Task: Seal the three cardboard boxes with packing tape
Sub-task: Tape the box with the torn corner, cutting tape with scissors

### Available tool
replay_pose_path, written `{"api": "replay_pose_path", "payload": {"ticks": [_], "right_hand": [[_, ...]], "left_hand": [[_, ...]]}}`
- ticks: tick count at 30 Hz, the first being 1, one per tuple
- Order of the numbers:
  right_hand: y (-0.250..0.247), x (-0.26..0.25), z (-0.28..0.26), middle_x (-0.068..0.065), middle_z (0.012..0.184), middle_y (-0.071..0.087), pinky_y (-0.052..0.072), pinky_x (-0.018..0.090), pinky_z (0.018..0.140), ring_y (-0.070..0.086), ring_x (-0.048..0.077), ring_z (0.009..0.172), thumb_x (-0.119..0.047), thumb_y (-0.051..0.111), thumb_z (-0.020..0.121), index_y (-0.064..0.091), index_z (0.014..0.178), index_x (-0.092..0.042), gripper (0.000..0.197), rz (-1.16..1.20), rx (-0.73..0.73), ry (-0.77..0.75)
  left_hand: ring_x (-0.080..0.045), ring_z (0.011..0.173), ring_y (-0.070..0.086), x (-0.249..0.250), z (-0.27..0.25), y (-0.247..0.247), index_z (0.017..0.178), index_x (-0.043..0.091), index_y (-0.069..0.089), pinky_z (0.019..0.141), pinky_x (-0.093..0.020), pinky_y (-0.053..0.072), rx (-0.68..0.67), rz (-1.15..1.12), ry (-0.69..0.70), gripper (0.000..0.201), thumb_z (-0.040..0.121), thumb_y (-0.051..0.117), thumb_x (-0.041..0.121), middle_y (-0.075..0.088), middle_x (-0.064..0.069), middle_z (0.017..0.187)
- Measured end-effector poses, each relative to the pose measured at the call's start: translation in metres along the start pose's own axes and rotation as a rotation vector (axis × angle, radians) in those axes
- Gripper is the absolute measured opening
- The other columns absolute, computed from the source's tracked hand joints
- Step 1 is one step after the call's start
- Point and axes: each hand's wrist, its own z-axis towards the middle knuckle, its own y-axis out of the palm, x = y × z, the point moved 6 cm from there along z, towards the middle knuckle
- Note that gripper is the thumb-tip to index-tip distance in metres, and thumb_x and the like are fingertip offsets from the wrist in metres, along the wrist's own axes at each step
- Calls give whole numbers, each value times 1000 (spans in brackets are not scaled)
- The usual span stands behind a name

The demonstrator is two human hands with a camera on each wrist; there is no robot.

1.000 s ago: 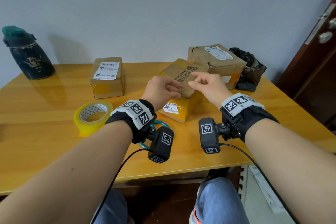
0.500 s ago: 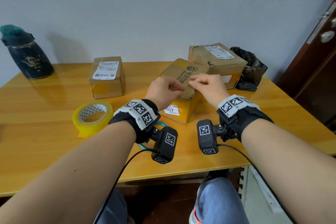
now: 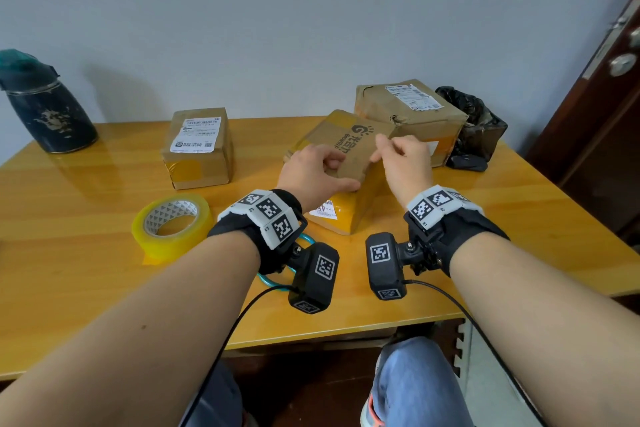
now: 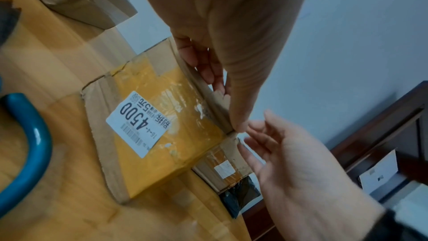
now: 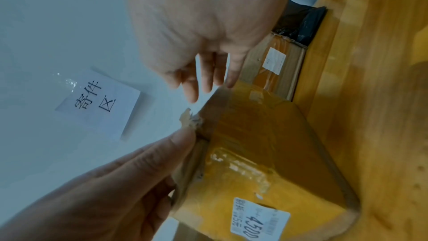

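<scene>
So the top flap of the middle box (image 3: 349,152) has been pushed flatter over the last second. It's pinned under the left hand (image 3: 313,172), fingers curled over its near edge, while the right hand (image 3: 401,158) has loosened, fingers relaxed just beside the corner. Tape roll (image 3: 172,225) untouched, left of the left-hand fingers, so taping probably comes next.

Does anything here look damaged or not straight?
Yes. The middle box sits askew to the table edge; its top corner is frayed and its side edge torn. The back right box is torn too.
</scene>
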Motion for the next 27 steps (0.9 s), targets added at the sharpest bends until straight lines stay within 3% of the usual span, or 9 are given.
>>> {"api": "replay_pose_path", "payload": {"ticks": [3, 6, 11, 16, 22, 27], "right_hand": [[4, 7, -3, -11, 56, 58, 44, 32, 69, 51, 14, 61, -29, 46, 98, 62, 55, -16, 47, 2, -42, 60], [7, 9, -8, -1, 65, 64, 50, 43, 77, 57, 20, 67, -28, 45, 98, 62, 57, -14, 47, 59, -106, 86], [9, 6, -16, 6, 66, 62, 49, 28, 62, 56, 15, 62, -25, 42, 101, 65, 67, -7, 44, 215, -194, 134], [12, 5, -18, 9, 66, 58, 46, 29, 57, 52, 18, 62, -6, 45, 94, 65, 74, -6, 29, 318, -261, 167], [12, 5, -21, 9, 69, 60, 50, 26, 61, 55, 17, 66, 3, 48, 89, 67, 83, 5, 20, 230, -303, 116], [11, 11, -22, 7, 74, 64, 53, 28, 69, 58, 15, 70, -1, 55, 88, 68, 81, 0, 15, 215, -350, 152]], "left_hand": [[-8, 85, 52, 0, 2, 1, 119, 23, 64, 86, -32, 50, -68, -19, -44, 51, 72, 82, 34, 52, 14, 85], [-6, 80, 51, 1, 3, 1, 110, 22, 64, 86, -29, 49, -98, -110, -73, 45, 69, 84, 22, 52, 14, 85], [-4, 69, 48, 1, 1, 0, 93, 20, 59, 71, -20, 44, -133, -261, -90, 36, 70, 82, 6, 52, 10, 78], [-10, 70, 56, -1, 1, 0, 83, 19, 59, 81, -30, 52, -149, -335, -90, 28, 75, 76, -2, 58, 4, 74], [-12, 79, 58, -3, 4, -1, 84, 23, 60, 83, -29, 50, -99, -324, -94, 21, 82, 71, 4, 62, 4, 80], [-11, 82, 60, -2, 7, 1, 95, 16, 65, 81, -25, 52, -60, -311, -105, 14, 86, 69, 7, 64, 5, 82]]}}
